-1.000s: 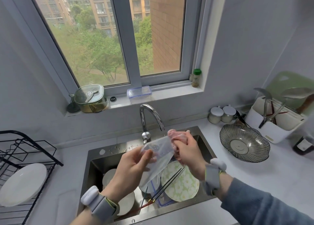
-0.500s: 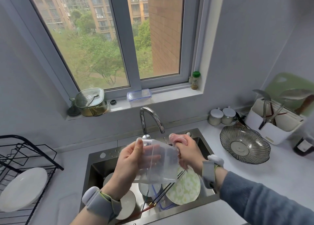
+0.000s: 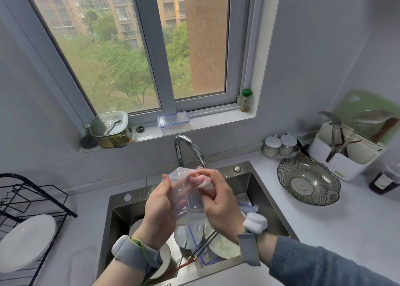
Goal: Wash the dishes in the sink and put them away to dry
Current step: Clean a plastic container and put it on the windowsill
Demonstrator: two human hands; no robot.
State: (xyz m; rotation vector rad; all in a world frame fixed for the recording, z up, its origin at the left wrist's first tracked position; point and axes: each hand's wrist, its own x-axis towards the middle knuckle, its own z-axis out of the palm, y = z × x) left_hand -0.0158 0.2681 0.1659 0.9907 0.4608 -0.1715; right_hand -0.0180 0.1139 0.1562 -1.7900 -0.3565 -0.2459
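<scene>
A pale grey countertop [image 3: 303, 227] holds a sunken stainless-steel sink [image 3: 121, 212]. Left of the sink stands a black wire drying rack [image 3: 32, 197]. Right of the sink rests a ribbed, smoky glass bowl [image 3: 308, 183]; beyond the bowl stand two small white-lidded jars [image 3: 279, 145], a white utensil caddy [image 3: 344, 156] and a dark bottle [image 3: 383, 182].

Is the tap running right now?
Off, as far as visible: no stream falls from the faucet spout above the clear container held over the sink.
</scene>
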